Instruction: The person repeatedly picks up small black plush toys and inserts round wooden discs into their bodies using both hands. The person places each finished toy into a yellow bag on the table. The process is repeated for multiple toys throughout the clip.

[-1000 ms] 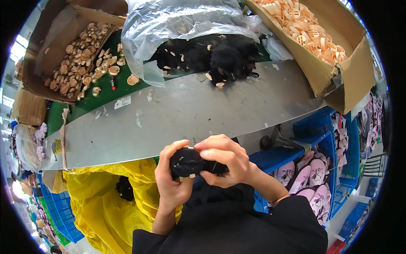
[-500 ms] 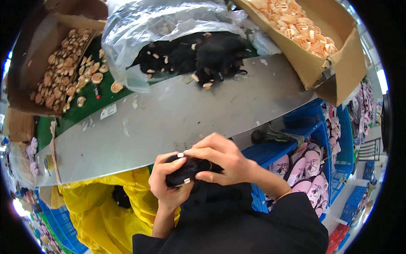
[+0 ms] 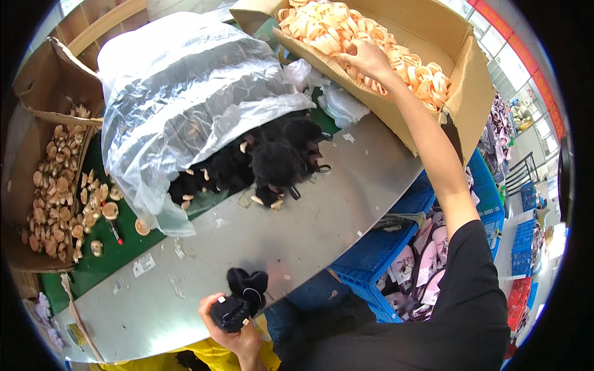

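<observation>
My left hand is closed round a small black furry piece above the table's near edge. Two glossy black rounded lobes stand up from that piece, with a thin pale line curving beside them. Small pale tabs show on the piece near my fingers. My right arm stretches far to the right, and my right hand is in the cardboard box at the back. Its thumb and fingers are pinched together among peach-coloured curved bands; what is between the fingertips cannot be made out.
Clear plastic sheeting covers a heap of black furry pieces. At left, a cardboard box holds round tan-topped pieces; more lie on green matting. Blue crates with pink printed items stand at right. Yellow plastic hangs below the metal table.
My right hand has left the black furry piece and reached up into the box of peach bands. My left hand keeps the piece, whose rounded lobes now show. The view has shifted.
</observation>
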### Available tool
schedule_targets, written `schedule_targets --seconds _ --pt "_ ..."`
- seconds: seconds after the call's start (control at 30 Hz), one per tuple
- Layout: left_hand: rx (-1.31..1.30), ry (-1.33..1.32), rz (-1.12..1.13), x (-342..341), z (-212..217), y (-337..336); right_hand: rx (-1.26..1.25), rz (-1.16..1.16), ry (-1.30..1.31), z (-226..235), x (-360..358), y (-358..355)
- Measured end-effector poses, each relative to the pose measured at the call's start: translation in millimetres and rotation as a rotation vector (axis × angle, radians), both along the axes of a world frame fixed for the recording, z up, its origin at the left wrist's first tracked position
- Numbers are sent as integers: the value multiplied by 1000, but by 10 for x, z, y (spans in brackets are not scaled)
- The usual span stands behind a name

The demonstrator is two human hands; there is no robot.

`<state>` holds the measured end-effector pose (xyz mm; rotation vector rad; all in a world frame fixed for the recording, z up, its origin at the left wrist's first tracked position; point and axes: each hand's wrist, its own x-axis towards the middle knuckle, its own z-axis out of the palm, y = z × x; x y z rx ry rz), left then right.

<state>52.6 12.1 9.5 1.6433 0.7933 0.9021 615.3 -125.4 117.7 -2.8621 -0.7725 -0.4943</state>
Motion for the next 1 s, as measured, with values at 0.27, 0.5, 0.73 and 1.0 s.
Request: schedule_targets --seconds 0.27,0.5,0.73,1.0 --pt "-87 30 50 -148 -139 253 199 39 82 -54 372 389" --pt "-139 11 165 -294 2 159 278 62 159 -56 259 264" --pt "-261 -81 129 -322 233 25 626 307 25 121 -400 199" --pt "-337 -150 -25 -123 116 -69 364 243 -140 -340 -355 -22"
